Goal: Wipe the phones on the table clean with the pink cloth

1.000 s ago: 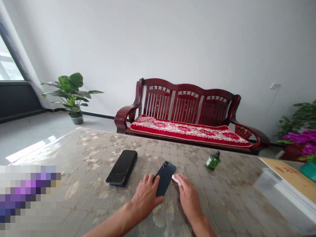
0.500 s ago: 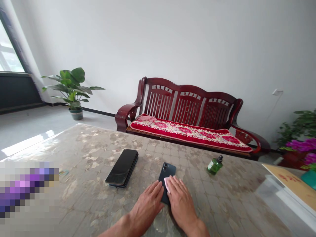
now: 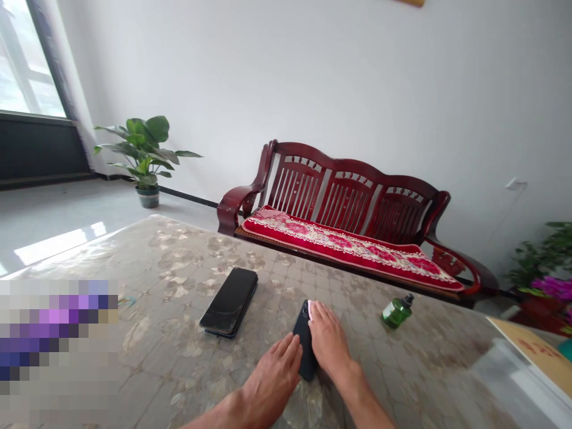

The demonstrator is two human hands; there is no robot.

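A dark blue smartphone (image 3: 307,359) lies back side up on the table, with its camera at the far end. My left hand (image 3: 277,370) steadies it along the left edge, fingers together and fairly straight; its thumb is hidden. With flat, close-set fingers, my right hand (image 3: 329,335) presses a small pale pink cloth (image 3: 311,310) against the phone's far end, near the camera. Most of the cloth is covered by that hand. To the left is a black phone (image 3: 230,301), screen up, on top of another flat dark thing.
A green spray bottle (image 3: 397,311) stands right of my hands. The table (image 3: 170,262) has a clear patterned cover. At the right edge lie a tan sheet (image 3: 531,342) and a translucent box. A wooden bench (image 3: 344,196) and a potted plant (image 3: 147,196) stand beyond.
My right hand has slid the cloth from the phone's middle up to its camera end. My left hand stays at the left edge. The view has shifted slightly.
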